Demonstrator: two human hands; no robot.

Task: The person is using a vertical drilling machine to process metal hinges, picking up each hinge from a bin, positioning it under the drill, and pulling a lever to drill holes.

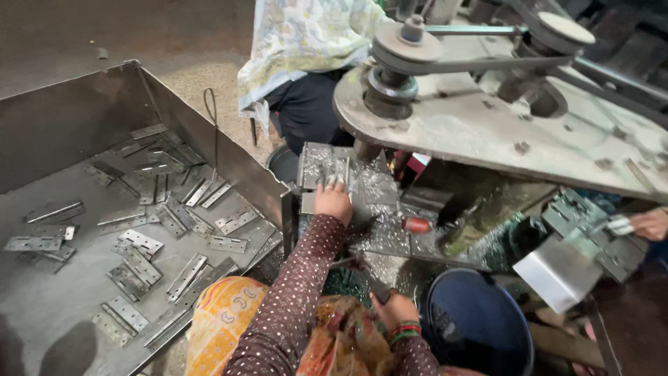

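The left hand (333, 202) reaches forward onto the work plate (376, 209) of a belt-driven machine (487, 111), its fingers (332, 182) lying close together and pressed flat on a small metal hinge (327, 167) that sits on the plate just under the machine's spindle (367, 150); the fingertips cover the near edge of the hinge, so how much of it they grip cannot be told. The plate around the hinge is strewn with bright metal shavings (379, 184). The right hand (394, 308), low in the view and wearing red and green bangles (404, 331) at the wrist, has its fingers curled shut around a dark handle or lever (362, 275) that runs up toward the machine; the fingertips themselves are hidden behind the hand. A red knob (417, 224) lies on the plate between the two hands. To the left stands a large sheet-metal tray (62, 125) with many flat hinges (139, 244) scattered across its floor. A dark blue bucket (480, 324) stands just right of the right hand. At the far right edge another person's hand (651, 224) rests by a pile of metal parts (591, 230), and a further person in a patterned cloth (306, 42) sits behind the machine.
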